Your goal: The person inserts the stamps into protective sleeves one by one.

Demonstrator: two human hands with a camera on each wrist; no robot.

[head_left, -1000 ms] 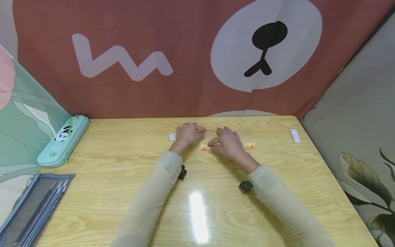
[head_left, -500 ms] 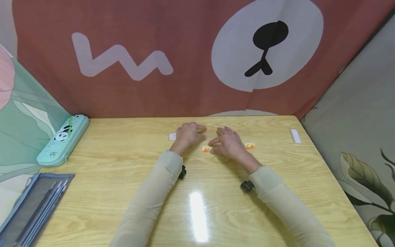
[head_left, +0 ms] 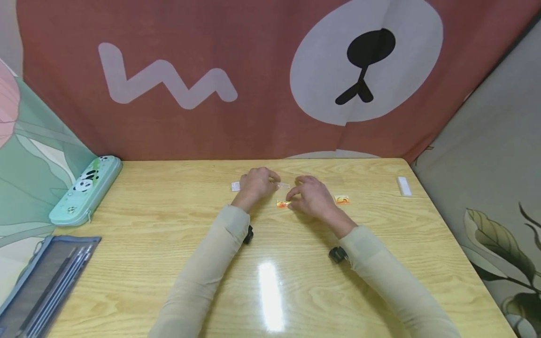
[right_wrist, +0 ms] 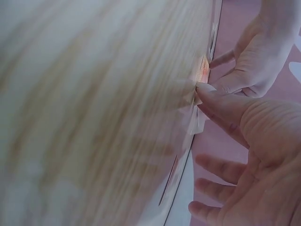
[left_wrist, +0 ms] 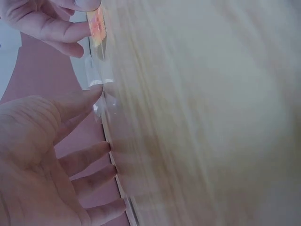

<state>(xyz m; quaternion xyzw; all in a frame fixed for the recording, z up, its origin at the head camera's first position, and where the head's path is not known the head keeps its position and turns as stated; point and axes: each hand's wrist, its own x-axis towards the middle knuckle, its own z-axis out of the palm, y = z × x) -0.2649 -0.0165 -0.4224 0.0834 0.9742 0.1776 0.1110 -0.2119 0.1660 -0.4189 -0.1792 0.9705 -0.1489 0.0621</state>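
Both hands reach toward the far middle of the wooden table [head_left: 169,263]. A clear plastic piece [head_left: 283,186] lies at the fingers of my left hand [head_left: 258,184]; the left wrist view shows the thumb touching it, the other fingers spread. Just left of this hand is a small white printed piece [head_left: 235,187]. My right hand [head_left: 312,195] has its thumb tip at an orange-yellow label [head_left: 282,203]. A second orange-yellow label [head_left: 342,200] shows on that hand's other side; whether the two labels join under the hand cannot be seen.
At the far left lies a mint pencil case with a panda [head_left: 86,190]. A blue-edged mesh pouch [head_left: 55,281] with pens or pencils is at the near left. Toward the right edge sits a white block [head_left: 404,186]. A printed cloth [head_left: 190,131] hangs behind the table.
The clear plastic piece has come into sight between the hands. My right fingers have drawn in a little, and the left ones have shifted slightly left. The near label has moved slightly right.
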